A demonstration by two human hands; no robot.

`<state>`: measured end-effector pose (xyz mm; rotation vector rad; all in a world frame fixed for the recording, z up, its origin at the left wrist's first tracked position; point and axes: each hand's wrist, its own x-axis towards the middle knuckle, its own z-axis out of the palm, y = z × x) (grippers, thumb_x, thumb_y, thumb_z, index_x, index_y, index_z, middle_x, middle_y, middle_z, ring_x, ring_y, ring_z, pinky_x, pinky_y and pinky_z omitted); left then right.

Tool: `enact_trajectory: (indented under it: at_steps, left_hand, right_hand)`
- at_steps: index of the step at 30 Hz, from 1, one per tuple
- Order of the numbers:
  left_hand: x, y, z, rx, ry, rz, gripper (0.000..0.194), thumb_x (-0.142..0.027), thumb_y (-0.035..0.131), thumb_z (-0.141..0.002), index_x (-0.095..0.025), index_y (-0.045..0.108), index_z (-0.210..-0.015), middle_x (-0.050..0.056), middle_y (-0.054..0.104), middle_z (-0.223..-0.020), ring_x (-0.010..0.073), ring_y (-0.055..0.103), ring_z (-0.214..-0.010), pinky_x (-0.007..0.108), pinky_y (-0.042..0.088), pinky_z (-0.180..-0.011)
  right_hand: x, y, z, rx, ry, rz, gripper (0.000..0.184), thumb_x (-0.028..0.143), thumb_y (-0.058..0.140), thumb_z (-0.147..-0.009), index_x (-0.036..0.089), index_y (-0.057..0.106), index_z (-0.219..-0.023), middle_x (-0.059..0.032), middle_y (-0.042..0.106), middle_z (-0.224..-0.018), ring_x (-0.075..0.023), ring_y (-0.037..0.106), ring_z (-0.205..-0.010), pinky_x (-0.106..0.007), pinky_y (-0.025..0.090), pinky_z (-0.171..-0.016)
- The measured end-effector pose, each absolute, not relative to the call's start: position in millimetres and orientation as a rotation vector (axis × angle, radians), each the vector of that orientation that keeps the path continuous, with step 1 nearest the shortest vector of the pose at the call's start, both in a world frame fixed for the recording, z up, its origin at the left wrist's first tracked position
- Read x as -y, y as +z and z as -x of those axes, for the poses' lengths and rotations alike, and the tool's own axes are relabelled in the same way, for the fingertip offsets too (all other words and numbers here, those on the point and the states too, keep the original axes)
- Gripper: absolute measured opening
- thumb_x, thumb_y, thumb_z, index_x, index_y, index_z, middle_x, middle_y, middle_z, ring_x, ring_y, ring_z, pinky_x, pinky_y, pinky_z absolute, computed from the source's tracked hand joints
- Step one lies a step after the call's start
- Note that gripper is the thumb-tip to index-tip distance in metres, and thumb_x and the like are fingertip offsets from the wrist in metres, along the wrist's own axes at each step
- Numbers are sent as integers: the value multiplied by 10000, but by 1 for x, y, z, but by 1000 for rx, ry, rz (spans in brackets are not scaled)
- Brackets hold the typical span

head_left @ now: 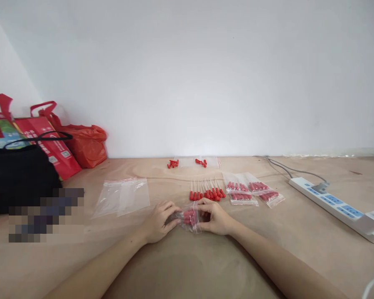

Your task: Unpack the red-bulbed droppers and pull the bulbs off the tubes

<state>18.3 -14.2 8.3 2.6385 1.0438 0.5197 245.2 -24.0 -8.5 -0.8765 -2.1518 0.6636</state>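
Between my two hands is a small clear zip bag [190,216] with red-tipped pieces inside. My left hand [162,221] pinches its left end, fingers closed on the plastic. On the other side my right hand [216,216] grips the right end, where a red zip line shows. Just beyond my hands lies a row of red-ended droppers [207,193] with thin pale stems pointing away from me. To their right rest several filled zip bags [249,187], overlapping one another. Left of my hands, flat clear zip bags [121,197] lie on the table.
Loose red caps [173,163] lie by the wall on more clear bags [187,162]. A white power strip [330,203] with grey cables runs along the right. Red carrier bags [85,143] and a black bag [21,174] stand at the left. A blurred-out patch covers something beside them.
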Motion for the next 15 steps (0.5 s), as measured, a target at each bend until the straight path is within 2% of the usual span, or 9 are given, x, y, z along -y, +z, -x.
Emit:
enact_trajectory:
  at_steps: [5, 8, 11, 15]
  left_hand:
    - [15, 10, -19, -1024, 539, -2627, 212, -310, 416, -828, -182, 538, -945, 56, 553, -920, 177, 495, -870, 306, 399, -775]
    - [16, 10, -19, -1027, 546, -2607, 212, -312, 421, -825, -182, 540, -943, 58, 550, -921, 178, 495, -876, 303, 403, -773]
    - [16, 10, -19, -1020, 562, -2571, 201, -311, 431, -821, -195, 543, -939, 48, 551, -924, 173, 497, -873, 298, 405, -770]
    - [15, 10, -19, -1010, 575, -2546, 202, -311, 435, -819, -193, 543, -942, 46, 553, -914, 169, 501, -857, 301, 405, -768]
  right_hand:
    - [30, -10, -237, 2183, 487, 885, 441, 280, 669, -654, 202, 567, -1076, -56, 547, -932, -139, 542, -813, -254, 449, -721]
    - [31, -9, -235, 2251, 329, 946, 305, 189, 606, -690, 200, 609, -995, -40, 564, -834, -122, 544, -719, -220, 438, -642]
    - [31, -7, -235, 2304, 235, 995, 303, 136, 570, -691, 210, 612, -981, -17, 572, -761, -117, 538, -662, -209, 420, -597]
    - [32, -8, -236, 2305, 217, 997, 317, 258, 634, -687, 233, 601, -1001, -18, 582, -814, -126, 549, -711, -213, 422, -614]
